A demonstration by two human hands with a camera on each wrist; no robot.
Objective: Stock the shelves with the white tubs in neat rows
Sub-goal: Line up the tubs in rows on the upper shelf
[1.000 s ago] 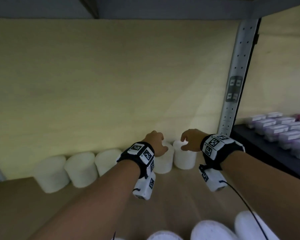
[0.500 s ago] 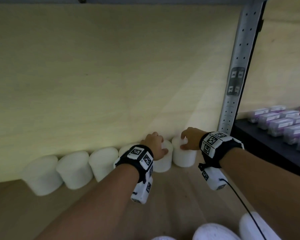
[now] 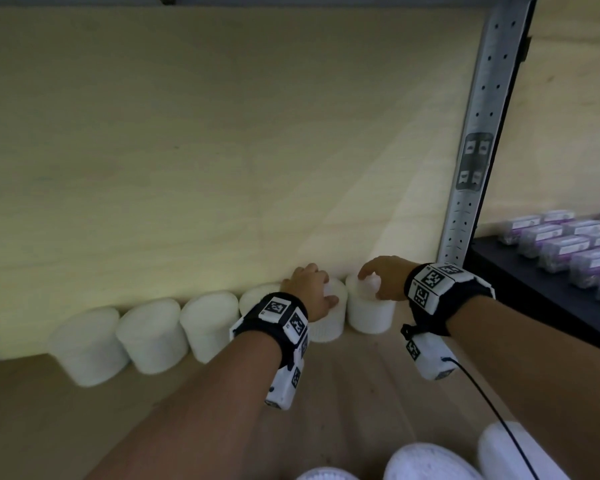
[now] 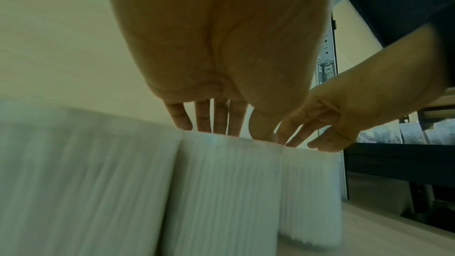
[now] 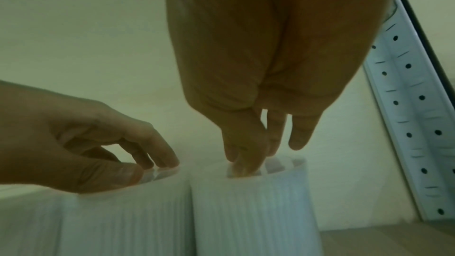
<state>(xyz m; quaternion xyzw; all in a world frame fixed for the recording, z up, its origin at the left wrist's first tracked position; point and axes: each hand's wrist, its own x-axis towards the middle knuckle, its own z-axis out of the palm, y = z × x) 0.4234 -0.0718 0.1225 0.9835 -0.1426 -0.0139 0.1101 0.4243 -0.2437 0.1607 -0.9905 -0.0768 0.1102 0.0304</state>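
Two white tubs at the right end of a back row, each under one hand. The left hand (image 3: 310, 289) rests on top of the second tub from the end (image 3: 328, 318), its fingers (image 4: 219, 118) nearly straight and touching the tub's top near the far rim, thumb on the near side; it looks open, pressing rather than clasping. The right hand (image 3: 383, 277) sits on the end tub (image 3: 369, 311), its fingertips (image 5: 242, 161) bent down onto the lid; whether they pinch the rim or merely touch cannot be told.

The two tubs touch side by side and stand against the back wall (image 3: 222, 150) of the wooden shelf (image 3: 361, 393), just left of the metal upright (image 3: 478, 133). The row continues to the left with four more tubs (image 3: 146, 336). More white tubs (image 3: 426, 462) wait at the near edge, well apart from the hands.

Likely risks: a push from the top alone may tip a tub instead of sliding it; uneven pressure may skew the end pair out of line; a forearm drawn back carelessly may knock the waiting tubs off the shelf's front.
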